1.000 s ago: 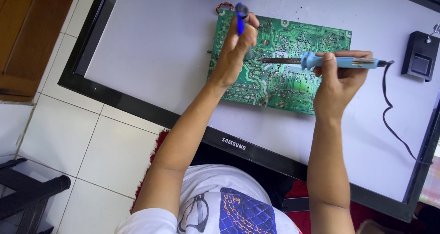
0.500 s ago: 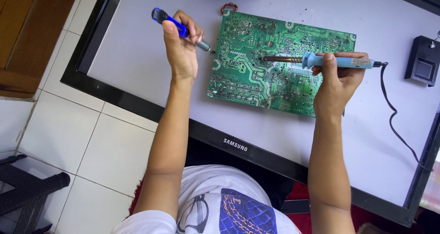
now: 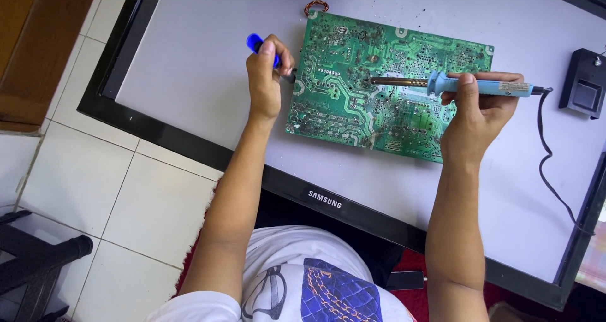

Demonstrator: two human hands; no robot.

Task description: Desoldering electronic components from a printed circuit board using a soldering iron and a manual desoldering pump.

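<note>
The left hand (image 3: 265, 82) is closed around a blue-handled tool (image 3: 262, 47); only the blue end above the fingers and a short dark tip by the thumb show, so what kind of tool it is cannot be told. That tip sits just beside the left edge of the board (image 3: 385, 85), perhaps touching it.

The right hand (image 3: 476, 107) is wrapped around a soldering iron (image 3: 454, 84) — thumb on top, fingers curled beneath the light-blue handle. The iron lies nearly level, its metal tip down on the middle of the board. Its black cord (image 3: 552, 170) loops off to the right and runs out past the frame edge.

The green board lies solder-side up, slightly tilted, on the pale back of a flat panel (image 3: 189, 69) with a black bezel. A small coil of copper wire (image 3: 316, 7) peeks out at the board's top edge. A black box (image 3: 586, 85) sits at the far right, partly cut off.

Below — white floor tiles (image 3: 120, 196), a wooden piece at upper left, dark bars at lower left.
</note>
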